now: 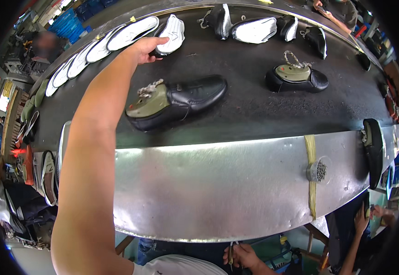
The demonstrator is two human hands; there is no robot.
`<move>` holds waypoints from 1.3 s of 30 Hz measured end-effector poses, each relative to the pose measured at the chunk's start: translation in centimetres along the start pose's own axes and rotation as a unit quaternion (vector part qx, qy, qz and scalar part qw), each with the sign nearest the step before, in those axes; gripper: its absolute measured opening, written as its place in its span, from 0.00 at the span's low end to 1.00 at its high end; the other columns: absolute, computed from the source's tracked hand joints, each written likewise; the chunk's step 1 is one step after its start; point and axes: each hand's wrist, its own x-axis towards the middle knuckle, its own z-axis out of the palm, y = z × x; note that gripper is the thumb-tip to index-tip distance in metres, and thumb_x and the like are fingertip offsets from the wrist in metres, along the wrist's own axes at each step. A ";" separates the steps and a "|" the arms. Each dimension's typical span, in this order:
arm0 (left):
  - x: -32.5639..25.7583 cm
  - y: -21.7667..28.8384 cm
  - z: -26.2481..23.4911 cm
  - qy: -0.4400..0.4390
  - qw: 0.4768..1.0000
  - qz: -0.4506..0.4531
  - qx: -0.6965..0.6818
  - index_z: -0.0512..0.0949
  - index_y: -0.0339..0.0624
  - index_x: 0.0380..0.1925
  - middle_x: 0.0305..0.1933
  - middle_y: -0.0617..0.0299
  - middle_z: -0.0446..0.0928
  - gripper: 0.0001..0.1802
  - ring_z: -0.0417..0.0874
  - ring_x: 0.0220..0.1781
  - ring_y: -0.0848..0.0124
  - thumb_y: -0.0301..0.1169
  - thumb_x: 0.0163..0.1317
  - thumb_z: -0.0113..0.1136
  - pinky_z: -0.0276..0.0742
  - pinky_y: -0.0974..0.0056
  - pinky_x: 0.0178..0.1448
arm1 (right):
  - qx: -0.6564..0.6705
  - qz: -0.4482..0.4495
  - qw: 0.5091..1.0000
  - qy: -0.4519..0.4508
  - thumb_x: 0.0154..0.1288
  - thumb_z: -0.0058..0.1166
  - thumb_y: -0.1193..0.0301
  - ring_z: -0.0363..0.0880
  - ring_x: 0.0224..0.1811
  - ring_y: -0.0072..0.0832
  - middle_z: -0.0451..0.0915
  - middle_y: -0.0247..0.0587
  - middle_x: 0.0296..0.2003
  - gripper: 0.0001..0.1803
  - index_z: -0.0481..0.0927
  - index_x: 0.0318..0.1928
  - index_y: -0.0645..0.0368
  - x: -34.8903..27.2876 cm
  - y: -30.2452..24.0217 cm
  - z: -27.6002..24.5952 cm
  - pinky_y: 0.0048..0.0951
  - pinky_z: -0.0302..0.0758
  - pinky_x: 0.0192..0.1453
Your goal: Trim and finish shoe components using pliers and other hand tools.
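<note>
My left arm stretches far across the table, and my left hand (148,49) is closed on one end of a shoe (173,35) that shows a white underside. Its thumb lies on the white face; the other fingers are partly hidden. Near the lower edge, in front of my body, my right hand (245,256) is closed around a slim tool (230,255) with a brownish handle and a metal end. Between them lies a black leather shoe (197,94) on an olive-green shoe last with a loop of cord. A second black shoe on its last (295,79) lies farther right.
White-soled shoes (101,49) line the far left edge, with several more (254,30) at the back. A clear cup of small metal nails (319,170) sits by a yellow strap (310,197) on the metal plate (199,183). One shoe (373,146) rests at right. Other people work nearby.
</note>
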 end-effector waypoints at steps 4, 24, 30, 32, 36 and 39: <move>-9.6 0.7 -2.6 -0.031 0.968 0.027 -0.249 0.77 0.42 0.51 0.35 0.54 0.83 0.20 0.80 0.24 0.72 0.44 0.69 0.60 0.63 0.73 0.17 | -0.019 0.003 1.000 0.009 0.82 0.36 0.56 0.88 0.38 0.40 0.85 0.53 0.41 0.26 0.75 0.54 0.71 -0.5 1.7 0.6 0.25 0.74 0.22; -62.3 -35.3 15.7 -0.300 0.932 0.016 0.203 0.56 0.39 0.76 0.75 0.35 0.62 0.51 0.70 0.73 0.45 0.55 0.62 0.65 0.70 0.53 0.71 | -0.106 -0.146 0.979 0.089 0.80 0.41 0.54 0.87 0.32 0.36 0.84 0.48 0.36 0.24 0.75 0.52 0.65 -4.5 14.4 2.4 0.25 0.70 0.19; -57.2 -30.9 22.1 -0.254 0.907 0.193 0.275 0.60 0.40 0.74 0.62 0.36 0.74 0.49 0.78 0.62 0.42 0.54 0.59 0.66 0.74 0.50 0.66 | -0.118 -0.156 0.972 0.132 0.80 0.43 0.58 0.86 0.32 0.33 0.83 0.44 0.35 0.20 0.74 0.52 0.65 -5.6 13.9 4.5 0.24 0.73 0.22; -53.1 -32.1 23.9 -0.297 0.900 0.206 0.245 0.63 0.42 0.73 0.60 0.41 0.78 0.44 0.80 0.62 0.50 0.50 0.63 0.66 0.73 0.56 0.68 | -0.114 -0.155 0.969 0.152 0.80 0.44 0.61 0.86 0.32 0.32 0.83 0.43 0.34 0.18 0.74 0.53 0.65 -6.3 14.1 5.1 0.24 0.75 0.24; -55.0 -29.8 19.0 -0.298 0.936 0.178 -0.058 0.65 0.47 0.73 0.59 0.56 0.79 0.35 0.78 0.59 0.68 0.38 0.69 0.65 0.73 0.63 0.65 | -0.262 -0.297 0.907 0.144 0.75 0.52 0.68 0.83 0.32 0.26 0.82 0.38 0.32 0.16 0.74 0.56 0.67 -8.6 13.2 7.3 0.26 0.78 0.35; -58.1 -29.8 15.9 -0.247 0.932 0.180 -0.195 0.65 0.48 0.73 0.57 0.63 0.77 0.33 0.75 0.57 0.74 0.34 0.71 0.64 0.72 0.66 0.64 | -0.402 -0.308 0.851 0.142 0.73 0.54 0.69 0.82 0.32 0.25 0.83 0.38 0.31 0.17 0.75 0.56 0.67 -11.9 11.8 11.9 0.26 0.78 0.40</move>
